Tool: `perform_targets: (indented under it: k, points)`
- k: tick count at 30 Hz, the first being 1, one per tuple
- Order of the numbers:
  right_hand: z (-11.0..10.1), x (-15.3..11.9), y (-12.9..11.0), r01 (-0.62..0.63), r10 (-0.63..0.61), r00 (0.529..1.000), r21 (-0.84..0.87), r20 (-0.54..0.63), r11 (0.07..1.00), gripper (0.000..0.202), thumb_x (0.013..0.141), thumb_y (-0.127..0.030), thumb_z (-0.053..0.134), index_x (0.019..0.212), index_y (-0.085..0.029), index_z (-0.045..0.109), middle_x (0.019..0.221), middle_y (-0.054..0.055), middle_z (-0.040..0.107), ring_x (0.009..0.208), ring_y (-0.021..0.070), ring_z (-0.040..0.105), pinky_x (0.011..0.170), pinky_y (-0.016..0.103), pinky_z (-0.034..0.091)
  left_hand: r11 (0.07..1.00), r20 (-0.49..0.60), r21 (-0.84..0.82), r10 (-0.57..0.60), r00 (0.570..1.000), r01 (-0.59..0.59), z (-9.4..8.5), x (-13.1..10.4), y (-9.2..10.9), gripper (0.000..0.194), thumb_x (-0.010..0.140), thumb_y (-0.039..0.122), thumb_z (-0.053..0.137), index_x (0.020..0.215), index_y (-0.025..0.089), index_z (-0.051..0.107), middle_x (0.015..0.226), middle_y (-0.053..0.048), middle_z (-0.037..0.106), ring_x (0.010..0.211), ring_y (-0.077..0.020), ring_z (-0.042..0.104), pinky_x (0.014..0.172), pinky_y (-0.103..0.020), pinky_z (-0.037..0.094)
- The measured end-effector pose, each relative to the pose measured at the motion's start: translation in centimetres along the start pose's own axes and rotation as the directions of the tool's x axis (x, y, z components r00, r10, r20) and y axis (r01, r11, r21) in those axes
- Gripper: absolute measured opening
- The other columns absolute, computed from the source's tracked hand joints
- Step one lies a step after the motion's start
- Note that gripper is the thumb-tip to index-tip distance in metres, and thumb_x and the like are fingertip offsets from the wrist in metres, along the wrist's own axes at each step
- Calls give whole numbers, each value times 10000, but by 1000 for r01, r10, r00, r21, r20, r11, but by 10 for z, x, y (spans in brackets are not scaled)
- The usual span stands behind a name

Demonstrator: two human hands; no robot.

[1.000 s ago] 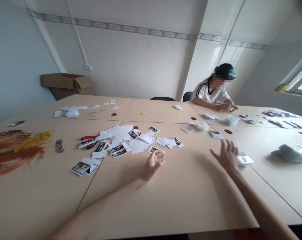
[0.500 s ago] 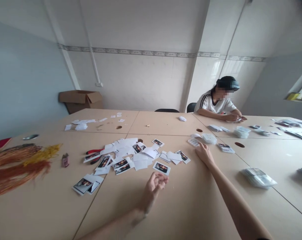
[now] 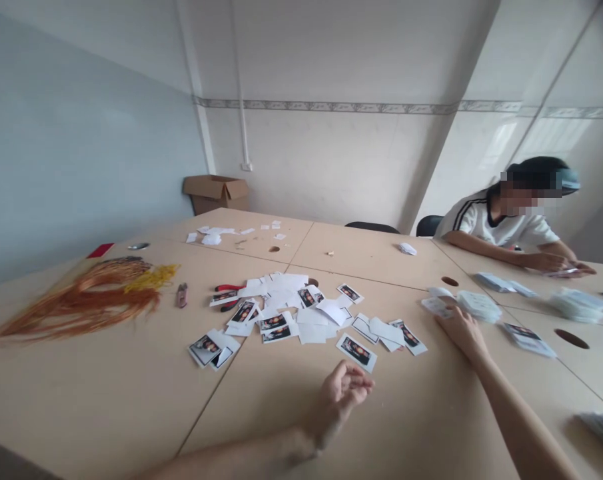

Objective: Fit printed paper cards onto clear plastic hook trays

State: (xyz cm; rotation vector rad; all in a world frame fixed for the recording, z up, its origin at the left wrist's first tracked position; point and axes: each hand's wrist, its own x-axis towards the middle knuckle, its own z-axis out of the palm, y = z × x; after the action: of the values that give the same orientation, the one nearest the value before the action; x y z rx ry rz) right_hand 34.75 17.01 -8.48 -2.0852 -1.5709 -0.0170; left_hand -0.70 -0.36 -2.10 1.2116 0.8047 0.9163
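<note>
Left hand [image 3: 346, 397] — fingers loosely curled, palm partly up, nothing seen in it; just beside the nearest photo card [image 3: 357, 351], which lies face up on the tabletop [image 3: 406, 427].

Right hand [image 3: 464, 333] — stretched forward, fingertips at a flat, clear-looking packet [image 3: 436, 307]. Whether they pinch it or merely rest on it, I cannot tell.

Change noted: a second ago the right hand is over at the far right, in front of another pack; now it is at the packet, while the left hand keeps its place near the cards. In my judgement the packet is thus the piece being attended to, and nothing appears lifted yet.

Beside the packet: one stack of similar packets [image 3: 478, 306], near the right hand.

Centre: one loose spread of cards [image 3: 281, 297], some white side up, some showing dark pictures; red-handled pliers [image 3: 230, 288], partly covered, at its left edge.

Further left: pink-handled snips [image 3: 182, 295]; one hank of orange cords [image 3: 88, 300], yellow strands [image 3: 154, 276] at its end.

Across the table: one co-worker [image 3: 486, 220], forearms on the surface.
</note>
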Motion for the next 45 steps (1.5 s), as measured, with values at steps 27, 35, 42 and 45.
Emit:
perform_targets:
  k: [27, 35, 42, 45]
  points:
    - [-10, -16, -6, 30, 19, 927, 123, -374, 992, 670, 656, -556, 474, 1134, -107, 336, 1093, 181, 392, 1021, 356, 403, 766, 437, 375, -102, 7, 994, 368, 930, 33, -68, 32, -6, 577, 819, 456, 304, 1271, 98, 306, 1306, -200, 346, 1236, -328, 249, 972, -548, 181]
    - [-12, -16, -7, -67, 98, 965, 133, -242, 989, 628, 675, -562, 447, 1080, -88, 376, 1027, 214, 453, 884, 334, 504, 682, 379, 388, -102, -16, 993, 406, 914, 63, -69, 30, -5, 553, 816, 466, 307, 1239, 112, 358, 1275, -194, 395, 1222, -327, 280, 982, -585, 91]
    - [-17, -16, -7, -33, 60, 985, 163, -162, 986, 627, 633, -510, 517, 1060, -63, 412, 1000, 243, 487, 938, 354, 478, 737, 391, 365, -110, 20, 994, 405, 914, 27, -63, 30, 1, 476, 817, 409, 345, 1146, 82, 451, 1316, -230, 302, 1253, -349, 182, 974, -588, 102]
    - [-20, -20, -14, 25, 20, 978, 214, -209, 977, 573, 630, -490, 524, 1051, -113, 434, 1069, 195, 471, 1016, 340, 430, 817, 413, 333, -96, 15, 995, 388, 922, 25, -62, 31, 3, 469, 813, 391, 360, 1142, 71, 455, 1314, -237, 298, 1254, -356, 173, 966, -596, 107]
